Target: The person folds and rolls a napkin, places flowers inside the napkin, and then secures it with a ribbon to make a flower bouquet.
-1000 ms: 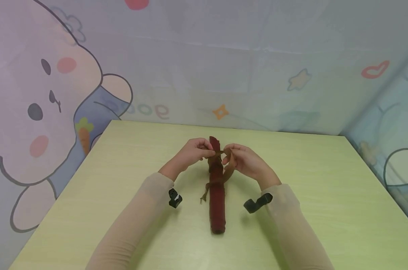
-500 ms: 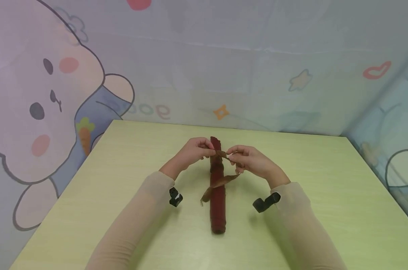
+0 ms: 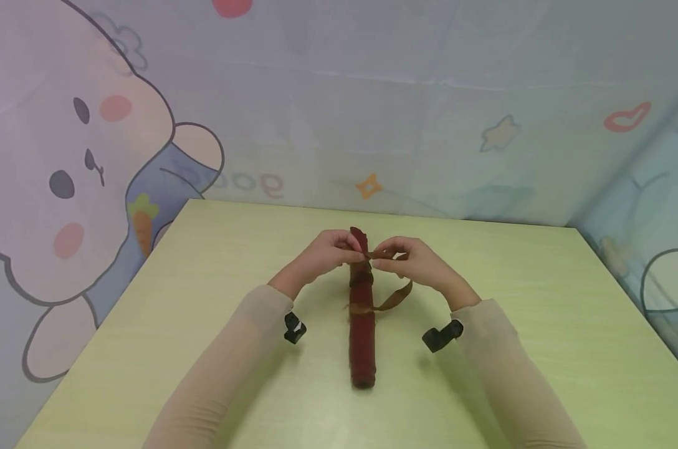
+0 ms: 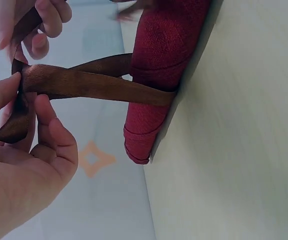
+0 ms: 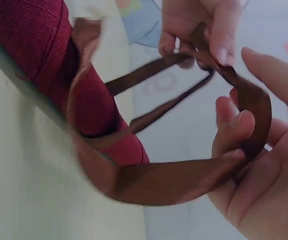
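Observation:
A dark red rolled-up cloth [image 3: 362, 346] lies lengthwise on the table, with a brown ribbon [image 4: 94, 84] looped round its far part. My left hand [image 3: 330, 252] pinches the ribbon where its strands cross, just off the roll; a short end sticks out past the fingers in the left wrist view. Opposite it, my right hand [image 3: 420, 260] holds the longer length, which runs across its curled fingers in the right wrist view. From there the ribbon sweeps down in a wide loop, and its loose tail trails across the roll. Both hands are close together at the crossing.
The pale yellow-green table [image 3: 204, 249] extends on both sides of the roll. Behind it hangs a printed backdrop [image 3: 339, 112] with a cartoon animal at left. A small black camera [image 3: 295, 328] sits at the left wrist, another black camera [image 3: 442, 337] at the right.
My right hand first drew away to the right, then its fingers came back to the crossing. The ribbon's tail has slid rightward over the roll. My left hand has shifted slightly right.

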`<state>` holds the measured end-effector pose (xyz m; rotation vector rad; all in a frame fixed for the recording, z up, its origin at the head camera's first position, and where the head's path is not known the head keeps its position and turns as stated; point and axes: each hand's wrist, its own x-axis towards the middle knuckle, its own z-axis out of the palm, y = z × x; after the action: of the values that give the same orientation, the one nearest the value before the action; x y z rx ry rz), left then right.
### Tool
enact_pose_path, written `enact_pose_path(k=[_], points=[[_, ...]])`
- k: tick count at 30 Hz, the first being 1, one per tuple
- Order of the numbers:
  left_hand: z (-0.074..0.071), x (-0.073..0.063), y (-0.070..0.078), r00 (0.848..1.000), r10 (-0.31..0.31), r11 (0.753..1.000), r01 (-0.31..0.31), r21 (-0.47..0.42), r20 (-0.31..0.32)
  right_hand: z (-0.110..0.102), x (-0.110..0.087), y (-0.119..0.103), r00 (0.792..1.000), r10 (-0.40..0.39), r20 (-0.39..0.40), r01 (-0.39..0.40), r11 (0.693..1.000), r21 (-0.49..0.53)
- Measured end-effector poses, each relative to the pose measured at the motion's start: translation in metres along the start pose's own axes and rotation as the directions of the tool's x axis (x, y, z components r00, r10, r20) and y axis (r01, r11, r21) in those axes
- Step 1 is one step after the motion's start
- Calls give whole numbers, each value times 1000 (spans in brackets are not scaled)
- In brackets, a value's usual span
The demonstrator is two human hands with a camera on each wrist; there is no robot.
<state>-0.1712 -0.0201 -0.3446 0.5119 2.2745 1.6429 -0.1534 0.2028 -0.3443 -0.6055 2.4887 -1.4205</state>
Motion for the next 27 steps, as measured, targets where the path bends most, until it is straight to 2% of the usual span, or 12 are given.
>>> enact_pose_path(k=[10,14,18,22,27], points=[[1,-1,-1,999,22,1000,-21,-22,33,14,10,1,1000,-31,3,31,996,-88],[-1,-1,-2,999,17,1000,-16,-22,33,19,14,1,999,-37,-28,33,990,-135],[-2,-1,-3,1000,0,1000,0,-3,25,22,18,0,999,-28,-31,24,991,-133],[-2,-2,-3,999,11,999,-10,-34,44,21,22,2,1000,23,19,-22,997,-74],[-2,-2,-3,997,25,999,-21,-43,73,18,25,8,988,65,137,-70,997,28]])
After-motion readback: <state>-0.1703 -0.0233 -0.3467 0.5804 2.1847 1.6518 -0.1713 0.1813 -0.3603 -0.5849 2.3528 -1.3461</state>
